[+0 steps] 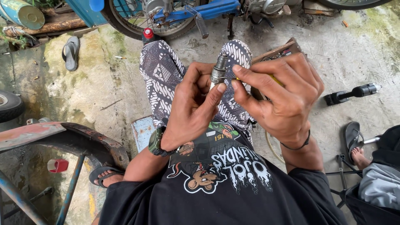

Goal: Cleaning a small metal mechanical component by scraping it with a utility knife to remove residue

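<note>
Metal made up most of the spark plug (219, 68), so I judged it small but dense for its size, stiff all through, and fragile only at the pale insulator below the hex, which I could barely see behind the thumbs. It stood nearly upright over my lap, threaded end up, in front of the patterned trousers (160, 73). My left hand (192, 112) was clamped on it from below, thumb and forefinger pinched on the lower body. My right hand (280, 98) was closed too: its fingertips pressed the plug just above the left grip, while the palm kept hold of a yellow-handled tool (275, 79) and a flat brown card box (277, 52) behind the knuckles. Whether the tool's tip touched the plug I could not tell. I reckoned the hex and metal shell were the places to hold; the threads looked greasy and likely to slip, and the insulator I would spare any squeeze.

Below the grip sat my wristwatch (156, 141) and black printed shirt (221, 179). Beyond the grip, on the stained concrete, stood a red-capped bottle (148, 35) and a blue motorbike (187, 12). Off to the right of the grip lay a black tool (352, 93), and nearer me another person's sandalled foot (356, 143). Left of the grip lay a loose sandal (71, 52) and a rusty curved frame (75, 139)
</note>
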